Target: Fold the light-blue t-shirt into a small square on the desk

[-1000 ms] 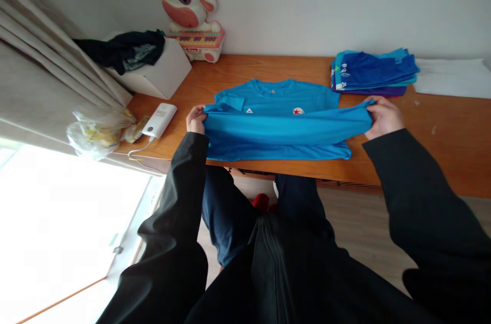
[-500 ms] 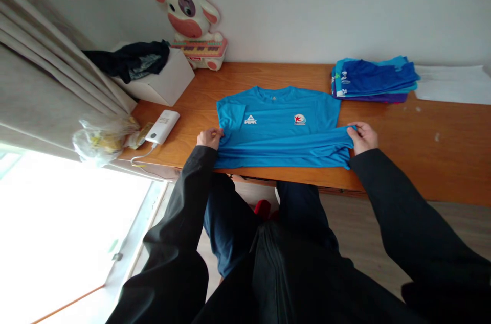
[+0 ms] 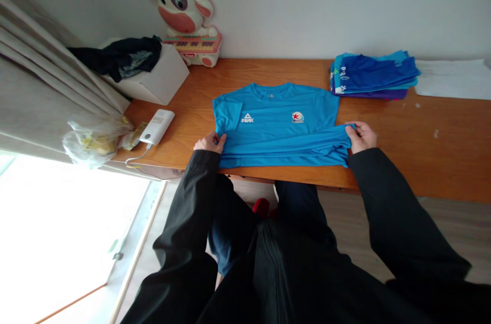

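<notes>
Blue shirt (image 3: 280, 122) lies flat on the wooden desk (image 3: 441, 130), near the front edge, about mid-length. Collar points toward the wall; lower part is folded up over itself, so a doubled band runs along the front edge. White logo and round red-and-white badge face up on the chest.

Left hand (image 3: 210, 142) pinches the fold at the shirt's left side, fingers closed on the cloth. Right hand (image 3: 360, 136) pinches the fold at the right side, thumb on top, closed on the cloth. Both hands rest low on the desk.

Stack of folded blue shirts (image 3: 374, 74) sits toward the back edge, right of the shirt, apart from it. White sheet (image 3: 452, 77) lies just beyond the stack. White box (image 3: 153, 76) with dark cloth (image 3: 118, 58) on it stands at the back left corner, cow toy (image 3: 180, 7) beside it against the wall. Power bank (image 3: 156, 126) and plastic bag (image 3: 92, 140) at the left edge.
</notes>
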Action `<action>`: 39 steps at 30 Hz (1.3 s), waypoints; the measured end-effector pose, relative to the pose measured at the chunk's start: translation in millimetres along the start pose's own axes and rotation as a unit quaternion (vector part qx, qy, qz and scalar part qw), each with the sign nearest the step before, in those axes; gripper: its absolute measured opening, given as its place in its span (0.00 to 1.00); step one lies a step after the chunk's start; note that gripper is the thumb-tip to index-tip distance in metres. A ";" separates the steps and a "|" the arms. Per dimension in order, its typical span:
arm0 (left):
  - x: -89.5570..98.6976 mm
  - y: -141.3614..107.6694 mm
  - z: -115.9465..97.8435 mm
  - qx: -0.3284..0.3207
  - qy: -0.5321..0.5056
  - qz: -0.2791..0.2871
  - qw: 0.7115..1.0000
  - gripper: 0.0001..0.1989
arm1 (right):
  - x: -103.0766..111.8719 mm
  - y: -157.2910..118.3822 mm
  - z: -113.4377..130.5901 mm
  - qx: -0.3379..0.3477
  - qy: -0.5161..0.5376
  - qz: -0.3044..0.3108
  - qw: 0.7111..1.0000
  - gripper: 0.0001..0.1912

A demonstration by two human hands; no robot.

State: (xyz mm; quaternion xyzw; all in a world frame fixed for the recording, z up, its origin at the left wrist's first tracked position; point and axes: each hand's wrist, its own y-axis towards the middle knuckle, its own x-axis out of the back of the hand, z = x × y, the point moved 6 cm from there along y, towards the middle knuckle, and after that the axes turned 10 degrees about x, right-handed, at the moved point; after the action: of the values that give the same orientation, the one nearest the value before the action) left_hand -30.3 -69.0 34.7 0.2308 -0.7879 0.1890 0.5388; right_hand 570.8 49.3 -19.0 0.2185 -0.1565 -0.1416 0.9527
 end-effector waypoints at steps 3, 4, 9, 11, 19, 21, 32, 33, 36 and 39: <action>0.8 2.8 7.0 -0.013 -0.040 -0.041 0.998 0.21 | 1.1 -0.1 -0.2 0.006 0.000 -0.002 1.000 0.25; 1.4 3.3 9.3 -0.016 -0.060 -0.055 0.997 0.20 | 1.3 0.1 0.4 0.008 0.001 -0.004 1.000 0.25; 3.3 2.9 17.1 -0.040 -0.178 -0.100 0.978 0.10 | 1.6 2.2 6.3 0.006 0.002 -0.017 1.000 0.25; 4.1 2.7 20.1 -0.042 -0.215 -0.106 0.970 0.09 | 1.8 2.9 9.3 0.011 0.002 -0.018 1.000 0.24; 8.7 4.7 30.6 -0.002 -0.269 -0.098 0.958 0.09 | 2.4 2.7 17.5 0.017 -0.002 -0.005 1.000 0.22; 8.3 4.4 30.1 0.008 -0.264 -0.089 0.960 0.09 | 1.0 3.5 18.5 0.012 -0.012 -0.006 1.000 0.23; 18.8 -2.1 25.4 0.029 -0.252 -0.108 0.961 0.12 | -0.9 2.9 15.8 -0.001 0.002 0.001 1.000 0.25; 19.9 -2.4 24.9 0.027 -0.247 -0.110 0.963 0.12 | -0.8 2.3 16.3 -0.005 0.005 0.005 1.000 0.25; 21.4 -2.7 24.6 0.028 -0.221 -0.107 0.969 0.12 | -0.4 0.1 21.0 -0.004 0.005 0.022 1.000 0.22; 21.7 -2.8 25.9 0.036 -0.210 -0.100 0.972 0.12 | 0.8 -1.2 24.3 0.006 0.003 0.024 1.000 0.20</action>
State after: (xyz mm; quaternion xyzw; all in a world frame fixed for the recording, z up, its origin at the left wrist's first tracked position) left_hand -55.2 -88.9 46.1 0.3618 -0.8493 0.1099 0.3684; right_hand 562.5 39.0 1.4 0.2211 -0.1597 -0.1171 0.9549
